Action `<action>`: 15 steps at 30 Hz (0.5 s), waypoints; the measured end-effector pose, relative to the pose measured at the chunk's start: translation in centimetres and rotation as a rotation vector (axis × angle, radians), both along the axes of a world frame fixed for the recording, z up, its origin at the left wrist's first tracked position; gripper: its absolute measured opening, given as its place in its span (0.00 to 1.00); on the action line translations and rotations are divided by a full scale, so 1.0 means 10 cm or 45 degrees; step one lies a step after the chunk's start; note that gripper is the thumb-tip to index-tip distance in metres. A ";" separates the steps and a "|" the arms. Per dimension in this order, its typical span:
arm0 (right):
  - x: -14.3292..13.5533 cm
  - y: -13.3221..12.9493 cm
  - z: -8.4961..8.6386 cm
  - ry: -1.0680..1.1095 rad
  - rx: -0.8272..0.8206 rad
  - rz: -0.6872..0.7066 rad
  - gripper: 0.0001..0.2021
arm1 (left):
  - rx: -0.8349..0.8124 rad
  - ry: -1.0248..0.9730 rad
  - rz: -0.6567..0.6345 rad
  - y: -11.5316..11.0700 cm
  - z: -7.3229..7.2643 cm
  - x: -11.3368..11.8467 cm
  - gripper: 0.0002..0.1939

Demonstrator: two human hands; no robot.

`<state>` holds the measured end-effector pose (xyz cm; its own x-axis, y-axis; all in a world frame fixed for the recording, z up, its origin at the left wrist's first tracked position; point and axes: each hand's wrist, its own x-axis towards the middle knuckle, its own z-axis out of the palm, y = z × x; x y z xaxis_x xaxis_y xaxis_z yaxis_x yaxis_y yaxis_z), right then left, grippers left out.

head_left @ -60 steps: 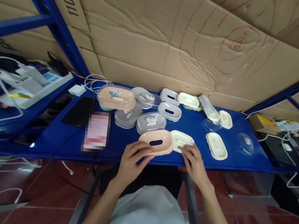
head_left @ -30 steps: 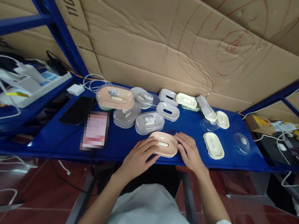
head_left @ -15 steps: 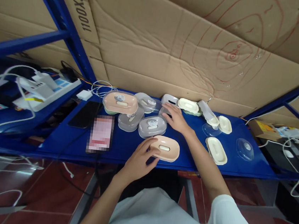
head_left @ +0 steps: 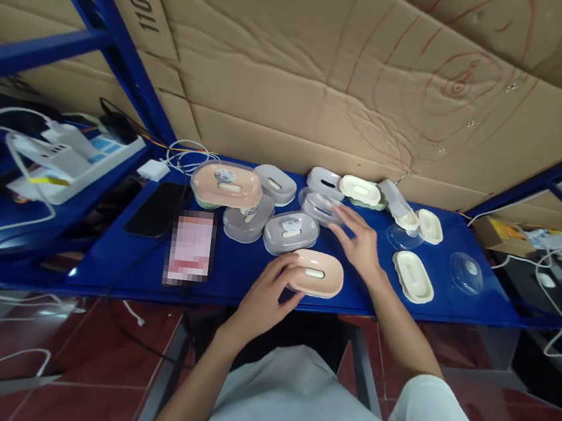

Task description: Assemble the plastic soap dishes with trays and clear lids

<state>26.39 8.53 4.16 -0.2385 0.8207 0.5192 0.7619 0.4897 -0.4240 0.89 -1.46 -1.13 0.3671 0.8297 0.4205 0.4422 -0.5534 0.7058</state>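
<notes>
From the head view we see our left hand (head_left: 264, 296) curled against the left end of a pink soap dish (head_left: 315, 274) that sits on the blue tabletop (head_left: 234, 272) near its front edge, at about 6 o'clock among the scattered pieces; the grip is partly closed, thumb and fingers touching the dish's rim without lifting it. Our right hand (head_left: 360, 244) hovers at about 2 o'clock from that dish, fingers spread and loose, its fingertips at the edge of a clear lid (head_left: 317, 206); we cannot tell whether they actually pinch it. Just at 10 o'clock from the pink dish stands a grey lidded box (head_left: 291, 232), with another grey box (head_left: 248, 224) to its left. At 3 o'clock, well apart, lies a cream tray (head_left: 413, 276). A black phone (head_left: 157, 207) rests at the tabletop's 9 o'clock side.
</notes>
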 end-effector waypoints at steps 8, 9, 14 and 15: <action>0.12 -1.49 -0.41 -0.035 0.089 -0.100 0.30 | -0.125 -0.017 0.014 0.02 -0.05 0.01 0.46; 0.07 -1.52 -0.44 -0.054 0.081 -0.054 0.31 | -0.122 -0.001 0.003 0.03 -0.06 0.01 0.45; -0.02 -1.47 -0.47 -0.119 0.040 0.100 0.32 | -0.071 -0.038 0.043 0.02 -0.09 0.00 0.34; -0.01 -1.45 -0.47 -0.116 0.044 0.117 0.32 | -0.058 -0.063 0.052 0.01 -0.09 0.00 0.32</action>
<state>26.30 -5.98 -0.50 -0.3590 0.7754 0.5195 0.7477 0.5720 -0.3371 0.89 -1.33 -2.02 0.3121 0.8622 0.3990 0.4281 -0.5025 0.7512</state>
